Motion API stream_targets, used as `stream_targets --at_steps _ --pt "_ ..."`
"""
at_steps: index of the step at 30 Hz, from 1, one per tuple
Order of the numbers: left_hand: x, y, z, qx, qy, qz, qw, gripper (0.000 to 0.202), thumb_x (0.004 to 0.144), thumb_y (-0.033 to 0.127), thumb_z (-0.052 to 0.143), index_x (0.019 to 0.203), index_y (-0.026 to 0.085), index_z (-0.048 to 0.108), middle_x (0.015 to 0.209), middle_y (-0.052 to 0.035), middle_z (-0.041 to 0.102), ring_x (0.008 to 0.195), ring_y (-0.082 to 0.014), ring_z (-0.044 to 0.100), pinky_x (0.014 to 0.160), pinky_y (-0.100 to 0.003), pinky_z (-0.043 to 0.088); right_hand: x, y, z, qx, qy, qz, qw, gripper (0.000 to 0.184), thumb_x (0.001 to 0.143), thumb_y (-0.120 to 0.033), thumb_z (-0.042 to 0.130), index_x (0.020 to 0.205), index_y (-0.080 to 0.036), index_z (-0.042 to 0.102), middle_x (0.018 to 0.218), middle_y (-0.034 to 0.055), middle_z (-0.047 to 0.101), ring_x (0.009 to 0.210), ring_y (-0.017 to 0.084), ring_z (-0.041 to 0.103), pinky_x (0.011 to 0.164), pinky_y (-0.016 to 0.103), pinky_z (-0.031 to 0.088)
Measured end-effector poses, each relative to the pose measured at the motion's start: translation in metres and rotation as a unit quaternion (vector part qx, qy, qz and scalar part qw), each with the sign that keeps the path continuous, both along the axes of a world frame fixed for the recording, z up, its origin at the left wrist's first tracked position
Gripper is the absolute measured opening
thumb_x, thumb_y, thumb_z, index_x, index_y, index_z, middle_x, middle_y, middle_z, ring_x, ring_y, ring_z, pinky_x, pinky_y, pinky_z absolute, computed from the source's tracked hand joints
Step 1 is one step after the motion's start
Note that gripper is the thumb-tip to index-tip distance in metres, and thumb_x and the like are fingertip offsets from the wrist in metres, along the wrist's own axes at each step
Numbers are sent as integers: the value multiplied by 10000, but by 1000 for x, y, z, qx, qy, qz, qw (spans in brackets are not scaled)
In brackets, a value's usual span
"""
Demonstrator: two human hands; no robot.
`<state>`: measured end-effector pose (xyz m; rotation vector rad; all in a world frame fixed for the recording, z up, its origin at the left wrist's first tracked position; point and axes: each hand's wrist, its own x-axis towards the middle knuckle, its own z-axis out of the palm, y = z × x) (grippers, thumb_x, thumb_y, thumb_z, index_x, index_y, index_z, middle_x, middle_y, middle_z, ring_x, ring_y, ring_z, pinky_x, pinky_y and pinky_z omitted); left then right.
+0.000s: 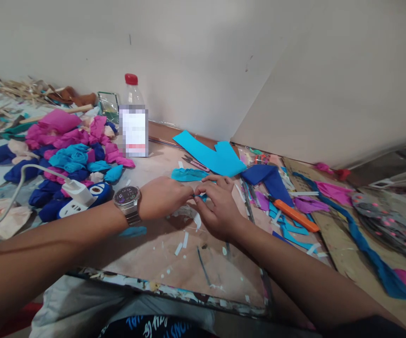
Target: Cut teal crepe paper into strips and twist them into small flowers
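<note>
My left hand (166, 196), with a watch on its wrist, and my right hand (220, 204) meet over the middle of the board. Their fingertips are pinched together on a small blue strip (204, 198), mostly hidden by the fingers; it looks like crepe paper. Just beyond the hands lies a ruffled light-blue strip (189, 175). Behind that are pink-handled thread snips (196, 163) and wide bright-blue crepe paper (217, 159). Another blue piece (134, 231) lies under my left wrist.
Crumpled pink and blue paper flowers (71, 157) heap up at left, beside a power strip (83, 204) with a white charger (79, 191). A red-capped bottle (134, 126) stands behind. An orange utility knife (294, 216) rests among scraps at right. The worn board (146, 258) has a ragged front edge.
</note>
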<state>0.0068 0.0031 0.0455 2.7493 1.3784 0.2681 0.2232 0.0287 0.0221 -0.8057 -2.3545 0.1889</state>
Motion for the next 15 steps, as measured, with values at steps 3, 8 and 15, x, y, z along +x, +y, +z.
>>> stream_targets --at_steps 3,8,15 --pt "1 -2 2 -29 -26 8 999 267 1057 355 504 1048 198 720 901 -83 771 769 -229 697 663 -316 446 0 1 -1 -8 -7 3 1000 48 948 -226 544 914 -246 570 925 31 725 1173 297 586 1007 501 269" --pt "0 -4 5 -52 -58 9 997 281 1055 356 498 1010 208 733 861 -70 760 735 -224 668 639 -320 396 1 0 1 -19 -1 6 1000 26 904 -229 551 899 -244 572 926 31 734 1162 299 589 1008 503 266" --pt "-4 -3 6 -80 -107 1 991 271 1030 345 525 923 212 735 785 -44 737 687 -194 639 620 -308 359 1 -2 4 -3 6 13 1000 83 956 -235 565 904 -247 628 899 12 752 1106 280 622 1023 494 270"
